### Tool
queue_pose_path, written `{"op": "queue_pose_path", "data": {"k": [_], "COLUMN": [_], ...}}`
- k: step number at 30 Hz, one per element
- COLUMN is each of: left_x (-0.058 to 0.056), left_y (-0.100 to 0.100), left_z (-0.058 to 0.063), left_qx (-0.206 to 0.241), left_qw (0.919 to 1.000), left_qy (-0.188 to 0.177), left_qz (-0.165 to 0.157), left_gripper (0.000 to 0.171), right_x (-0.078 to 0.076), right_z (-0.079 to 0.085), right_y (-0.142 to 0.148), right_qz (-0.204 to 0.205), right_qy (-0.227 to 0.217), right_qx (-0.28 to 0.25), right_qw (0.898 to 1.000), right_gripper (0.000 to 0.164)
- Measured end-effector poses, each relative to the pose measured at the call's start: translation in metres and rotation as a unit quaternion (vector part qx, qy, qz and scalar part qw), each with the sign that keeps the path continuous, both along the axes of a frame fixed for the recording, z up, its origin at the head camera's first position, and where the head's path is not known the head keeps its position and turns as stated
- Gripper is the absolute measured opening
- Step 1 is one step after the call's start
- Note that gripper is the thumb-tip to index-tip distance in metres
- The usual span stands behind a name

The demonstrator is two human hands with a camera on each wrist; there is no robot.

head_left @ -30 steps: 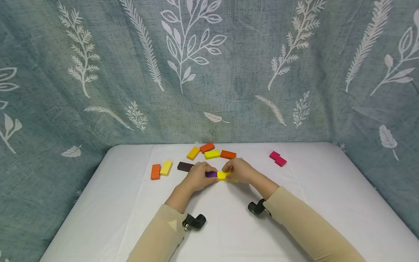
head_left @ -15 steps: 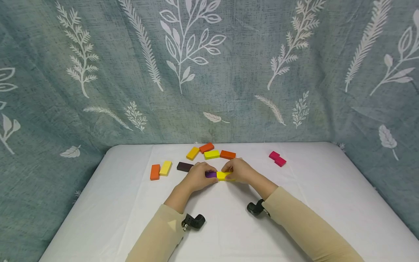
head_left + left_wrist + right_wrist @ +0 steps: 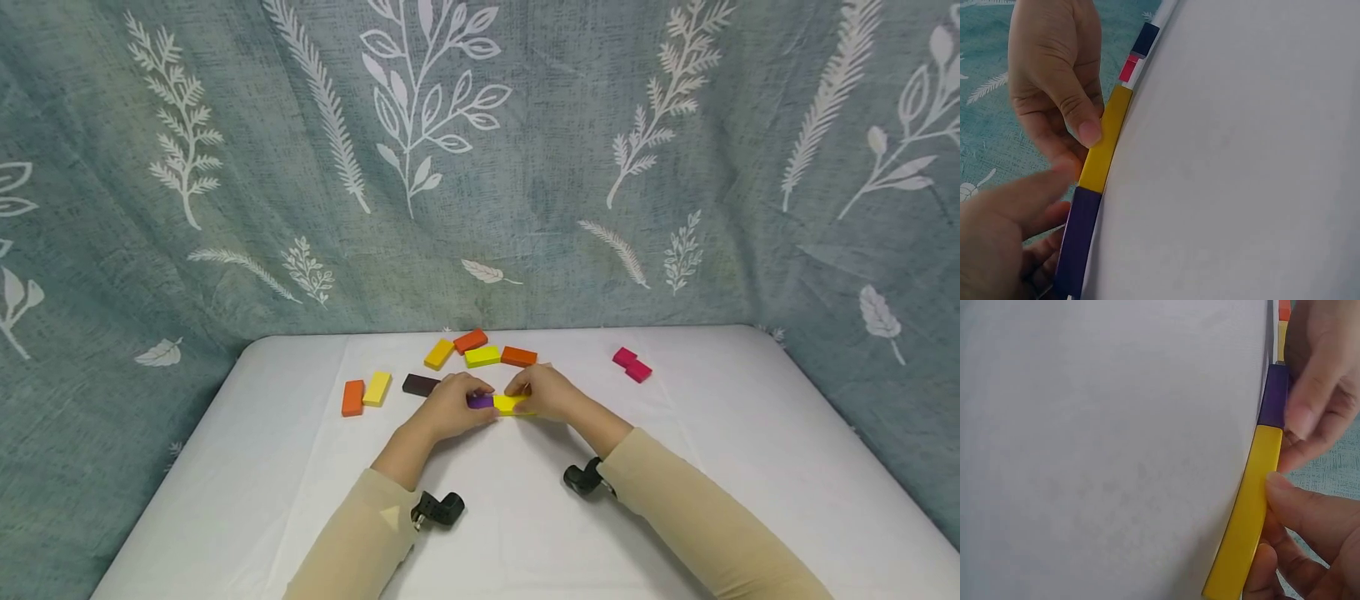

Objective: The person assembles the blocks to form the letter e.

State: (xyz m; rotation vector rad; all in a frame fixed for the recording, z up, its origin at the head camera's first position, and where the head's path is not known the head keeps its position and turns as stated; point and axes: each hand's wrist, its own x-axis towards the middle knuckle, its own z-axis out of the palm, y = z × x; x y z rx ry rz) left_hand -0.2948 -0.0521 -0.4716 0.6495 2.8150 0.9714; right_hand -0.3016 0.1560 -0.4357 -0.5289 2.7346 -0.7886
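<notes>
Pinching purple block (image 3: 480,402) w/ L hand (image 3: 452,406), with grip closed to approx. block's width; likewise pinching yellow block (image 3: 506,406) across its narrow way w/ R hand (image 3: 551,392), so no free grip. Lying end to end on counter (image 3: 517,542) btwn hands, in one line running L–R, w/ purple just L of yellow. Seemingly touching at inner ends, nearer L hand than R, prob. the spot to watch for alignment.

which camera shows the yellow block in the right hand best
The right wrist view: the yellow block looks largest there, its long face mostly clear of the right hand. The left wrist view shows it smaller, one edge overlapped; the head view shows it tiny, partly hidden.
</notes>
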Motion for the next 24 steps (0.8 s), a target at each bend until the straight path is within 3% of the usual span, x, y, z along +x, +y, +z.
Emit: {"op": "queue_pose_path", "data": {"k": [4, 9, 14, 19, 24], "left_x": [-0.005, -0.021, -0.041, -0.054, -0.062], "left_y": [-0.003, -0.006, -0.006, -0.008, -0.009], "left_z": [0.005, 0.012, 0.011, 0.006, 0.003], "left_qx": [0.031, 0.053, 0.042, 0.022, -0.038], "left_qw": [0.9994, 0.9958, 0.9886, 0.9813, 0.9821], "left_qy": [-0.003, 0.025, 0.071, 0.090, 0.083], "left_qz": [0.014, 0.070, 0.126, 0.169, 0.165], "left_gripper": [0.037, 0.030, 0.028, 0.029, 0.033], "right_x": [-0.001, -0.001, -0.001, 0.000, 0.001], "right_z": [-0.001, -0.001, -0.001, -0.003, -0.005], "right_y": [-0.001, -0.003, -0.001, -0.002, -0.001], "right_qz": [-0.004, -0.015, -0.023, -0.026, -0.023], "right_qy": [-0.004, -0.012, -0.016, -0.020, -0.015], "right_qx": [0.002, 0.006, 0.006, -0.002, -0.008], "right_qw": [1.000, 1.000, 1.000, 0.999, 1.000], "right_gripper": [0.023, 0.024, 0.023, 0.023, 0.024]}}
